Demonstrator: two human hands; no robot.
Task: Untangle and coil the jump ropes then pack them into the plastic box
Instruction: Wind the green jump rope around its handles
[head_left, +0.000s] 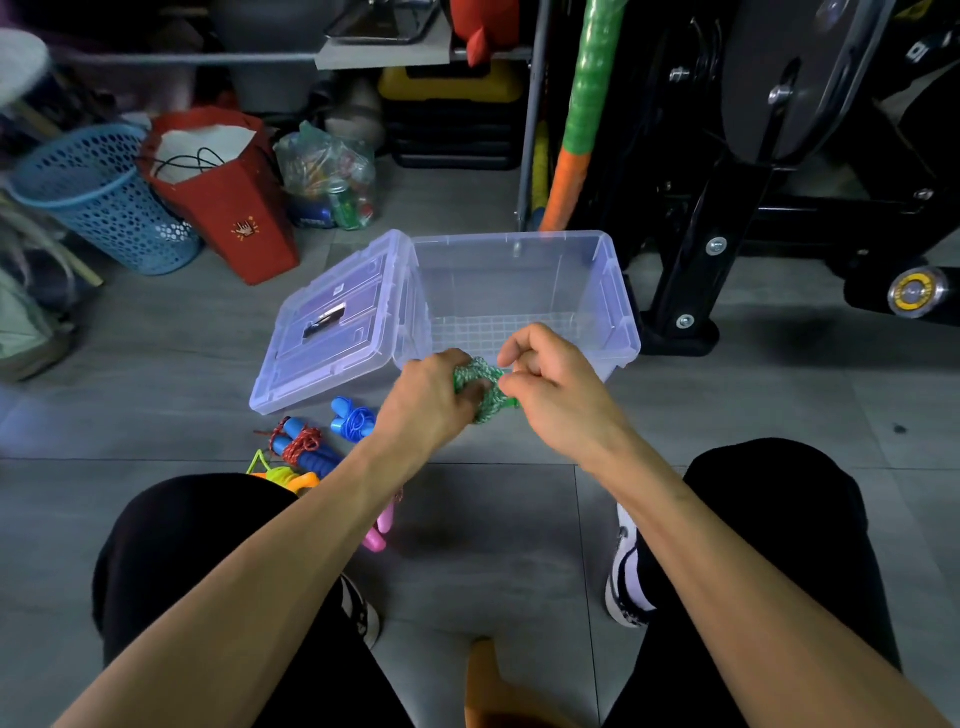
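Observation:
Both hands hold a coiled green-and-white jump rope (485, 389) just in front of the clear plastic box (618, 291). My left hand (431, 402) grips the bundle from the left, and my right hand (550, 376) pinches it from the right. The box stands open with nothing inside; its lid (332, 322) hangs open to the left. On the floor to the left lie more ropes: one with blue handles and red cord (301, 447), a small blue coil (356, 421), a yellow-orange one (283, 475) and a pink handle (379, 530).
A blue perforated basket (98, 202), a red paper bag (223, 192) and a clear bag of items (327, 176) stand at the back left. A black exercise machine frame (727, 208) rises right behind the box. My knees and shoes frame the grey tiled floor (493, 519).

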